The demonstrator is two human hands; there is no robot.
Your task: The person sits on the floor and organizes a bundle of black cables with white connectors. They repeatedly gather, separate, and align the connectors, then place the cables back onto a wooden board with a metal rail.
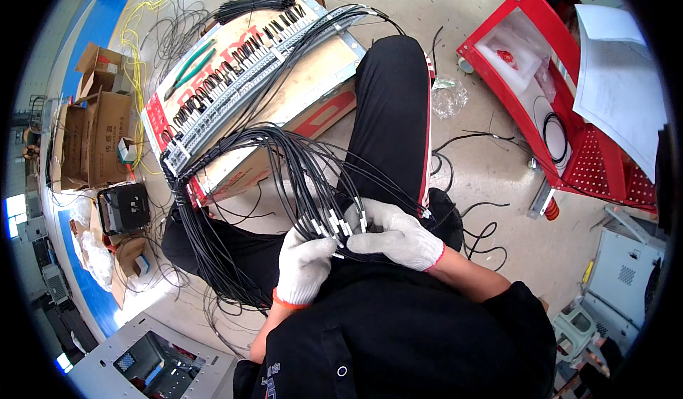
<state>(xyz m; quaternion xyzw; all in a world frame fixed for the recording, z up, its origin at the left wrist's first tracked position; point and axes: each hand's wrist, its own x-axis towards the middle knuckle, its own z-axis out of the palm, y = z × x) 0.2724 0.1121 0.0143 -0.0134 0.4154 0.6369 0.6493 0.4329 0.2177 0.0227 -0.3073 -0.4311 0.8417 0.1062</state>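
White knitted gloves cover both of my hands, held close together over my lap. My left hand (302, 267) is closed around the ends of a bundle of black cables (306, 164). From the other side, my right hand (400, 237) pinches the cables too, its thumb reaching toward the left one. White label sleeves (334, 222) show on the cable ends between the gloves. The cables arch back to a long grey metal rail (235, 94), which lies across a box (324, 68) in front of me. Many cables with white tags line the rail's far side.
Green-handled pliers (192, 68) and a sheaf of black cable ties (254, 5) lie on the box. A red metal cart (491, 50) holding papers (615, 79) stands right. Cardboard boxes (99, 139) are left, a grey metal cabinet (107, 367) lower left. Loose cables (487, 232) trail on the floor.
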